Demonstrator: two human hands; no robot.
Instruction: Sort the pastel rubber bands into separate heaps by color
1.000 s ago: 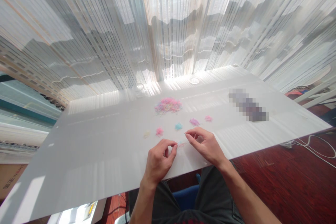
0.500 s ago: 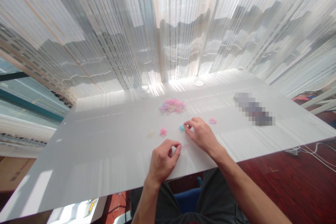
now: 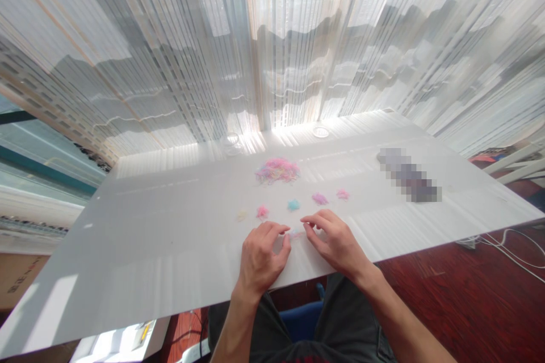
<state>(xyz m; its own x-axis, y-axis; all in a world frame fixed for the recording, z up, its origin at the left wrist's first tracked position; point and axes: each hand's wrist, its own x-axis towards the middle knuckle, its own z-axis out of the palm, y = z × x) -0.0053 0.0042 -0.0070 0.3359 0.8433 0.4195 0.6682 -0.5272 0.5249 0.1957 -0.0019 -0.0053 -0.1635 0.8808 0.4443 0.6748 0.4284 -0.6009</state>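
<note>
My left hand (image 3: 261,252) rests near the front edge of the white table (image 3: 140,249), its thumb and index finger apart with nothing visible between them. Facing it, my right hand (image 3: 338,241) also has thumb and forefinger spread. Between the two lies a small loose group of thin pink and pale blue bands (image 3: 297,234), which look like small rubber bands. Just beyond the hands are little heaps sorted by colour: cream (image 3: 242,215), pink (image 3: 262,212), turquoise (image 3: 293,205), purple (image 3: 319,198) and light pink (image 3: 343,194).
A larger mixed-colour pile of bands (image 3: 278,171) lies farther back. To the right is a blurred-out dark object (image 3: 409,176). Clear round items (image 3: 321,132) stand at the back by the sheer curtain (image 3: 293,68). White cables (image 3: 504,241) run over the red floor.
My right hand has drawn back from the turquoise heap toward me, uncovering the purple heap. Both hands' fingertips have parted. The view has shifted slightly.
</note>
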